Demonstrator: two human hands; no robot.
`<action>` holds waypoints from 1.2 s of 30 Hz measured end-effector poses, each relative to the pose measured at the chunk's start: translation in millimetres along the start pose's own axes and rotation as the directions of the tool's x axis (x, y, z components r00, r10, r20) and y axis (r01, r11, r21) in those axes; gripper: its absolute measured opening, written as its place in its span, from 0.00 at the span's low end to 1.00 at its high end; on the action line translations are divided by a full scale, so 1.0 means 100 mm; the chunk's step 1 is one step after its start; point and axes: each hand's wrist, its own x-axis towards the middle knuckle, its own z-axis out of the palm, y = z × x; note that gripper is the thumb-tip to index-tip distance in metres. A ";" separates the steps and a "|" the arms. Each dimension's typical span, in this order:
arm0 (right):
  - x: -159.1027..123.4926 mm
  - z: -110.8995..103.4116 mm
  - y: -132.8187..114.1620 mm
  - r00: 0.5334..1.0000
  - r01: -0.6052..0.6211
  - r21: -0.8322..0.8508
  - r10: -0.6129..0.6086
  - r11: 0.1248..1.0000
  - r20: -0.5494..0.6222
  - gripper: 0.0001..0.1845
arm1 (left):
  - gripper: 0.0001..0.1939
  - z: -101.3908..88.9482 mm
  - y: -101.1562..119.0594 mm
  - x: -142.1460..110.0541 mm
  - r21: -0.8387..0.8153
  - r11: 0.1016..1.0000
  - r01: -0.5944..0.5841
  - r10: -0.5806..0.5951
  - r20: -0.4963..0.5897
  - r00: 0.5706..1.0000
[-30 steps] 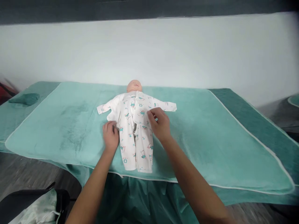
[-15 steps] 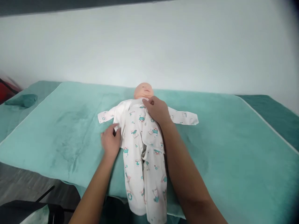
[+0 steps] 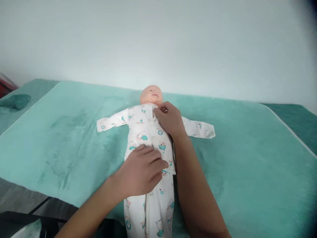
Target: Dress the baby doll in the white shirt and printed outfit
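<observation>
Clock centred on the doll's chest. Baby doll (image 3: 151,92): smooth, bald, rounded head at 12, body on its back, legs toward 6. Jacket (image 3: 141,127): soft white cloth, small teal and pink prints, sleeves out to 9 and 3, cuffs flat. Trousers (image 3: 160,205) matching, topped by the jacket hem, running out of view at 6.

Surface: teal plush cover (image 3: 237,165), short nap with darker brushed patches at 8; white piping (image 3: 292,130) at 3, deeper teal beyond. Wall (image 3: 158,43) plain and pale across 12. Grey floor (image 3: 17,190) at 8, streaked.

Right hand (image 3: 170,117) at 1, by the collar: thumb and index nearly together over the jacket front; cannot tell whether cloth is pinched. Forearm in from 5. Left hand (image 3: 145,170) at 6, back up over lower jacket and trouser tops, fingers loosely curled; any hold hidden. Forearm from 7.
</observation>
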 end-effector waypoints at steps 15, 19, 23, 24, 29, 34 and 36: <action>0.03 0.03 0.02 0.988 0.014 0.351 0.042 0.936 -0.150 0.07 | 0.08 -0.07 -1.17 1.10 -0.175 0.743 0.646 -0.669 -0.228 0.708; 0.05 0.05 0.04 0.993 0.015 0.402 0.032 0.915 -0.110 0.07 | 0.08 -0.03 -1.21 1.11 -0.309 0.720 0.622 -0.690 -0.220 0.689; 0.05 0.08 0.04 0.993 0.050 0.420 0.000 0.906 -0.118 0.07 | 0.09 -0.07 -1.27 1.09 -0.526 0.654 0.543 -0.727 -0.241 0.643; 0.05 0.08 0.04 0.993 0.059 0.432 -0.008 0.900 -0.119 0.07 | 0.10 -0.08 -1.27 1.09 -0.573 0.630 0.524 -0.738 -0.230 0.635; 0.05 0.09 0.08 0.993 0.080 0.488 -0.026 0.869 -0.117 0.08 | 0.10 -0.09 -1.25 1.10 -0.621 0.583 0.524 -0.753 -0.171 0.635; 0.07 0.10 0.10 0.992 0.080 0.532 -0.017 0.843 -0.121 0.08 | 0.09 -0.06 -1.25 1.10 -0.562 0.627 0.539 -0.730 -0.183 0.658; 0.07 0.11 0.11 0.992 0.079 0.535 -0.012 0.841 -0.127 0.08 | 0.07 -0.04 -1.27 1.10 -0.566 0.637 0.523 -0.721 -0.198 0.664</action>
